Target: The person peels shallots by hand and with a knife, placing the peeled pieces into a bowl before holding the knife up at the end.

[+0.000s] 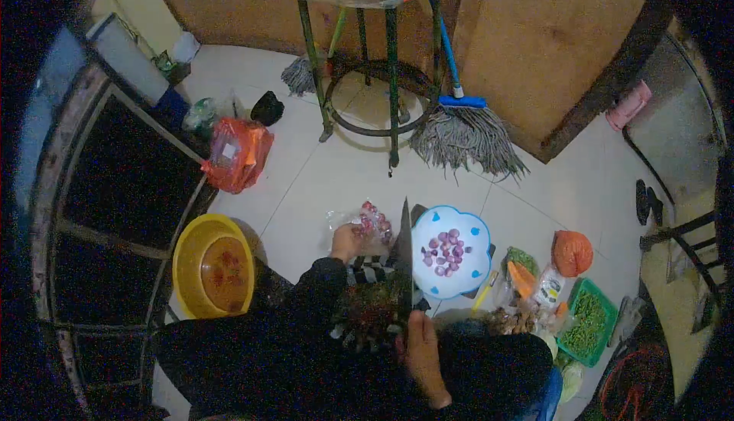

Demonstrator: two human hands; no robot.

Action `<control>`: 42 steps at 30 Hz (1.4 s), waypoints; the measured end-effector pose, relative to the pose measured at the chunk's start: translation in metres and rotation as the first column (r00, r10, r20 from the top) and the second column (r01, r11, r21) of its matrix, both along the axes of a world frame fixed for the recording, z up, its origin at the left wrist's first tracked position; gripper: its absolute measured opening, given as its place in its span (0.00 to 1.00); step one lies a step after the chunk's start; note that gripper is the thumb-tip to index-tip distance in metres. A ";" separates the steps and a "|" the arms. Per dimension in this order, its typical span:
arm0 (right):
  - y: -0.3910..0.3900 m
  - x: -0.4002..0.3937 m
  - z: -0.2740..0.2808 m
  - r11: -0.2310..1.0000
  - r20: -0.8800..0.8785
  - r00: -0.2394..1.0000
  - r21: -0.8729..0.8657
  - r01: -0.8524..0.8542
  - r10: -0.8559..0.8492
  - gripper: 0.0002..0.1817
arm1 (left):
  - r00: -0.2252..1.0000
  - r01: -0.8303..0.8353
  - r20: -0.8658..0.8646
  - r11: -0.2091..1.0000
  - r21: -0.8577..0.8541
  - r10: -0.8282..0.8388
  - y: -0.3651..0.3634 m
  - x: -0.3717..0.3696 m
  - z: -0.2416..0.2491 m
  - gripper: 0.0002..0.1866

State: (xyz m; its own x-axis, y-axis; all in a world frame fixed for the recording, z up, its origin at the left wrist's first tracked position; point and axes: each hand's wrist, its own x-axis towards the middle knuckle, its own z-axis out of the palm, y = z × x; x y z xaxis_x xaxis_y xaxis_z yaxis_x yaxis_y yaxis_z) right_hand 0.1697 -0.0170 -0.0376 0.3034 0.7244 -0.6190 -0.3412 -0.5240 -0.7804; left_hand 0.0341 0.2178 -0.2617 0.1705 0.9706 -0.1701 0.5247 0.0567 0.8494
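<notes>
One knife [404, 264] in right grip [423, 348]

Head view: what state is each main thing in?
Knife: gripped in right hand, blade pointing forward
Left hand: at clear bag, grip unclear
Clear bag: holding reddish bulbs, closure unclear
Scalloped plate: holding loose purple bulbs
Yellow basin: brownish contents inside
Green basket: filled with green pieces
Mop: strands spread on floor

Dim, grainy fisheye view with curved edges and blackened corners; a white plate [460, 217] shines brightest, right of centre.
</notes>
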 end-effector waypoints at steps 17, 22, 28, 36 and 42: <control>0.016 0.001 0.008 0.978 -0.022 0.988 -0.144 -0.154 0.153 0.20 | 0.929 0.316 -0.238 0.942 0.111 -0.283 0.018 -0.004 -0.018 0.11; 0.012 -0.004 0.005 0.982 0.069 0.984 -0.105 -0.156 0.164 0.19 | 0.974 0.145 -0.185 0.988 0.062 -0.132 0.005 -0.004 0.031 0.09; -0.005 -0.009 -0.031 0.942 0.468 0.875 0.219 -0.253 0.126 0.21 | 0.846 0.014 0.471 0.874 -0.486 0.249 -0.004 -0.013 0.046 0.11; -0.002 -0.013 -0.033 0.979 0.166 0.982 0.165 -0.119 0.091 0.23 | 0.586 0.013 0.758 0.932 -0.363 0.288 -0.048 -0.024 0.086 0.08; -0.002 -0.010 0.007 0.979 -0.030 0.990 0.154 -0.134 0.141 0.23 | 0.402 0.169 0.834 0.864 -0.474 0.378 -0.118 -0.009 0.185 0.19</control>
State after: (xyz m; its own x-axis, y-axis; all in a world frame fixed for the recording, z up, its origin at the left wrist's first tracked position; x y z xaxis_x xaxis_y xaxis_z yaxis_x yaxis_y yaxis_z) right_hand 0.1600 -0.0192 -0.0311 0.1711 0.8437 -0.5088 -0.3072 -0.4450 -0.8412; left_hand 0.0255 0.0995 -0.0769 0.3857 0.8469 -0.3660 -0.5434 0.5291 0.6517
